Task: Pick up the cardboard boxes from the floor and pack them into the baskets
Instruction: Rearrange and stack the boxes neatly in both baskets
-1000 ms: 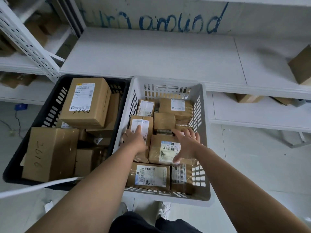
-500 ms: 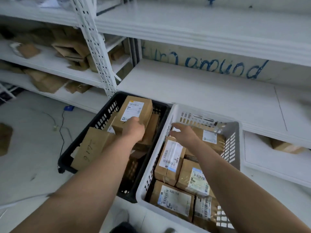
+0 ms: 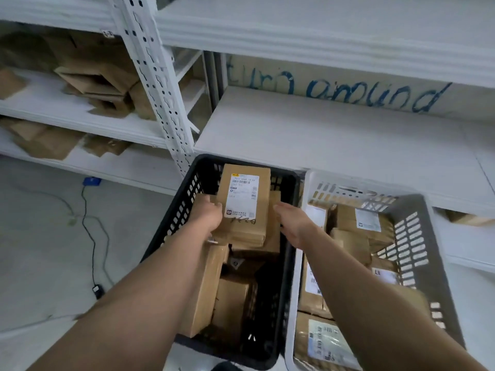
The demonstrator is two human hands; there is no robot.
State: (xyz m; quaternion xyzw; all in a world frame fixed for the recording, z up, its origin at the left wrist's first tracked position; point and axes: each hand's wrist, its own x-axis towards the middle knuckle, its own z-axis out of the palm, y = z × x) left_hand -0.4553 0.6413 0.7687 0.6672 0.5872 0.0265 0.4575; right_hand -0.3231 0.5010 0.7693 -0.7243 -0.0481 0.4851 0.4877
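Note:
A black basket stands on the floor, filled with several cardboard boxes. On top lies a tall labelled cardboard box. My left hand grips its left side. My right hand is open beside its right side, fingers close to it; contact is unclear. To the right stands a white basket holding several smaller labelled boxes; my right forearm crosses over it.
White metal shelving runs behind both baskets, with blue writing on its back wall. Loose flattened cardboard lies on the left shelves. A black cable and a blue item lie on the grey floor at left.
Both hands left the white basket and moved left to the black one. My left hand took hold of the top labelled box; my right hand came up beside it. The view shifted left.

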